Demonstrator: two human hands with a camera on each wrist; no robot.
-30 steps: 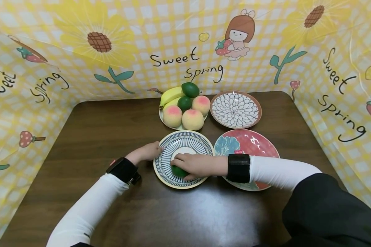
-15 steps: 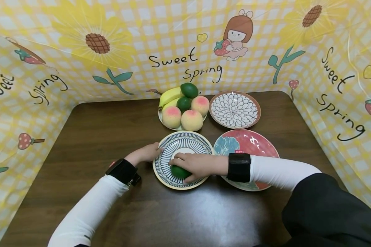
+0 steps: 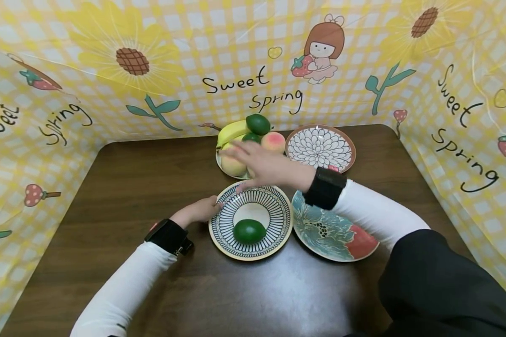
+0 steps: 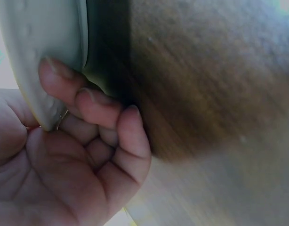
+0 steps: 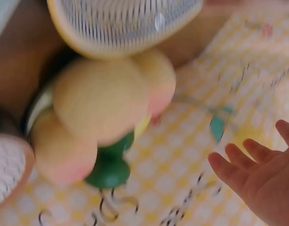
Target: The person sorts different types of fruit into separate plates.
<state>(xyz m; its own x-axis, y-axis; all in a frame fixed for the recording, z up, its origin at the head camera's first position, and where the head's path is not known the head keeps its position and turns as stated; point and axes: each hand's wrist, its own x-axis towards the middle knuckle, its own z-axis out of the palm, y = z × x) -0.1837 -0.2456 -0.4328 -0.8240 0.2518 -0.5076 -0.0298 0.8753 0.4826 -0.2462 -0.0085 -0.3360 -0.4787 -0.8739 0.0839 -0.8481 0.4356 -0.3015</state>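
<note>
While the left hand (image 3: 200, 209) pinches the near-left rim of the striped plate (image 3: 274, 206), its fingers (image 4: 95, 101) curled under the edge on the brown table (image 3: 152, 168), a green avocado (image 3: 249, 231) lies loose in that plate's well, touched by neither hand. Spread flat with straight fingers and holding nothing, the right hand (image 3: 265, 164) hovers over the fruit plate (image 3: 219, 161) behind, just above the peaches (image 5: 100, 106), beside a banana (image 3: 232, 130) and more avocados (image 3: 258, 124), with the petal-patterned plate (image 3: 320, 147) and the floral plate (image 3: 333, 234) to its right.
</note>
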